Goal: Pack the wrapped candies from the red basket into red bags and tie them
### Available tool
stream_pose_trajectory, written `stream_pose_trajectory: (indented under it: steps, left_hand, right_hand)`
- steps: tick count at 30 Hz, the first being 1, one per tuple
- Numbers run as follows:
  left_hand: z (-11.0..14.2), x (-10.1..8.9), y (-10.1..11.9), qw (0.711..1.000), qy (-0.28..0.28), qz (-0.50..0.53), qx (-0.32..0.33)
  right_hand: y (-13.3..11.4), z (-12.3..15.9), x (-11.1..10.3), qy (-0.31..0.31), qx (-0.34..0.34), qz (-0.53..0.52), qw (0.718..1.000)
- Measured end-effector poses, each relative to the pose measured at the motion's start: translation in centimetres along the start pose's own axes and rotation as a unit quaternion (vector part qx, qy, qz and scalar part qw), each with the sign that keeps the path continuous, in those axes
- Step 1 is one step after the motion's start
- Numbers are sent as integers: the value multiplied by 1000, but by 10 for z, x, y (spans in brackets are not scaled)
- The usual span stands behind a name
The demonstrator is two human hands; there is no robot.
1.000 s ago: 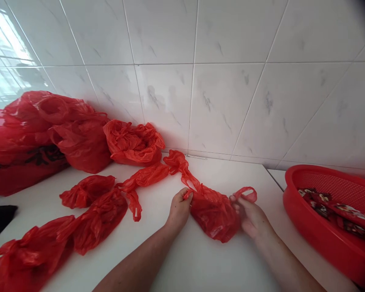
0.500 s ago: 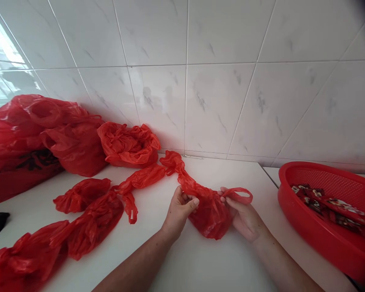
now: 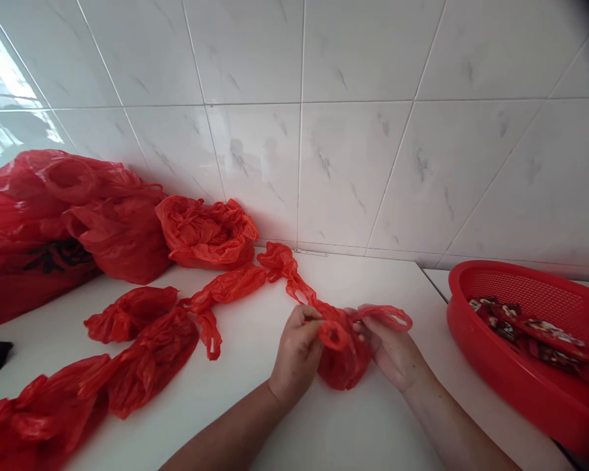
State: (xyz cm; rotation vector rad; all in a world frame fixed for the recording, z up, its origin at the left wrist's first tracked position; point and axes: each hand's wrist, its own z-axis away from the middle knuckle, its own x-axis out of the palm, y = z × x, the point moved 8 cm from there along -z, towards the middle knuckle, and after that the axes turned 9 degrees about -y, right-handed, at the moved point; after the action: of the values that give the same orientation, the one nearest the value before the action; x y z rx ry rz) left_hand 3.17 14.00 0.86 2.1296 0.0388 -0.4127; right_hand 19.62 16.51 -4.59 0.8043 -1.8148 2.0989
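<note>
A small filled red plastic bag (image 3: 346,366) rests on the white table between my two hands. My left hand (image 3: 297,353) pinches one of its handle loops, which curls out to the right of the fingers. My right hand (image 3: 390,347) is closed on the bag's other handle, its loop sticking out over the thumb side. The fingertips of the right hand are partly hidden behind the bag. A twisted strip of red plastic bag (image 3: 278,258) trails from the held bag back toward the wall.
On the right stands a red plastic basket (image 3: 510,386) with small dark wrapped packets (image 3: 500,317) inside. Several knotted red bags (image 3: 152,360) lie to the left. Behind them sit an open red bag (image 3: 209,232) of crumpled bags and large full red bags (image 3: 69,196) against the tiled wall.
My left hand has moved a little right and turned inward, now pinching a handle loop across the front of the bag. The right hand stays nearly in place, still gripping its handle.
</note>
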Motion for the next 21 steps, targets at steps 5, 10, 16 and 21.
stream_pose_trajectory:
  steps: [5,10,16,21]
  left_hand:
    - [8,30,19,988,-121,-24,94]
    - [8,33,-12,987,-103,94,-84]
    - [10,31,-34,959,-86,189,-195]
    - [13,35,-35,952,-98,203,-209]
  right_hand:
    - [2,2,6,3,-18,20,1000]
    - [2,3,12,2,-14,16,1000]
    - [14,1,11,-29,55,60,996]
    - [25,1,2,-37,99,58,993]
